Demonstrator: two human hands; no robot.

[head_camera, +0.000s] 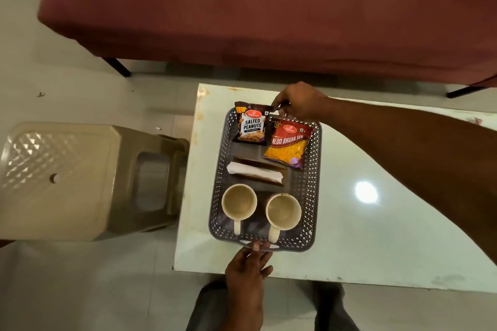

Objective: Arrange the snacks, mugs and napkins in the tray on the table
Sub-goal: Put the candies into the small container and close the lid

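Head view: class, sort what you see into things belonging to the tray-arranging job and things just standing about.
Job: tray, salted peanuts packet, aloo bhujia sev packet, napkins, left mug, right mug, table, right hand gripping far handle, left hand at near handle.
Standing about: beige plastic stool, maroon sofa.

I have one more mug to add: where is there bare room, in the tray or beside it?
Widest: the table right of the tray. The tray is crowded; one small patch between napkins, bhujia packet and right mug. Left: a narrow strip.
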